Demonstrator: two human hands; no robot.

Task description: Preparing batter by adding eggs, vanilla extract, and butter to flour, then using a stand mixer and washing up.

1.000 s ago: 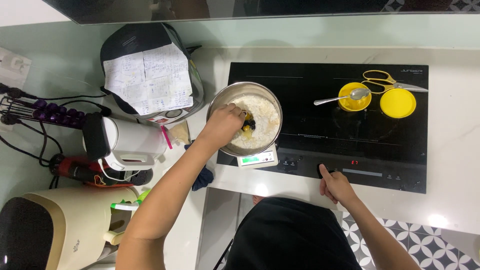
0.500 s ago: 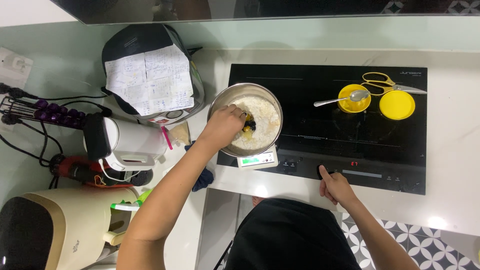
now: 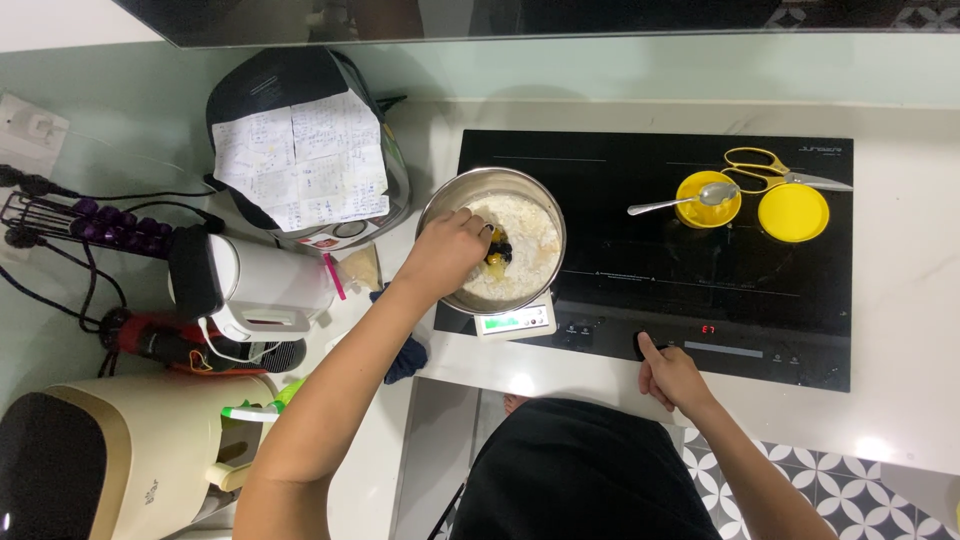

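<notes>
Status: left hand (image 3: 452, 250) is down inside the steel mixing bowl (image 3: 492, 240), fingers curled into the contents; can't tell whether they pinch anything or just press in. The bowl sits on a small kitchen scale (image 3: 515, 322) at the front left corner of the black induction hob (image 3: 660, 250). In the bowl: white flour (image 3: 525, 235), mostly dry and loose, with a yellow yolk-like blob and some dark bits (image 3: 497, 252) by the fingertips. My read is that ingredients are in and weighed but mixing has barely begun, since the flour shows almost no wetting (so the bulk of the work is left). Right hand (image 3: 672, 375) rests at the hob's front edge, index finger extended onto the touch control strip, other fingers loosely folded, holding nothing; a red readout glows just beside it. Further back on the hob: a yellow cup (image 3: 708, 200) with a spoon (image 3: 670, 203) laid across it, a yellow lid (image 3: 793, 212), yellow-handled scissors (image 3: 765, 165), all well apart from the bowl. Left of the bowl: a cooker with paper notes on its lid (image 3: 300, 165), a white appliance (image 3: 250, 285), cables. Nothing blocks either hand; counter left of the bowl is tight.
</notes>
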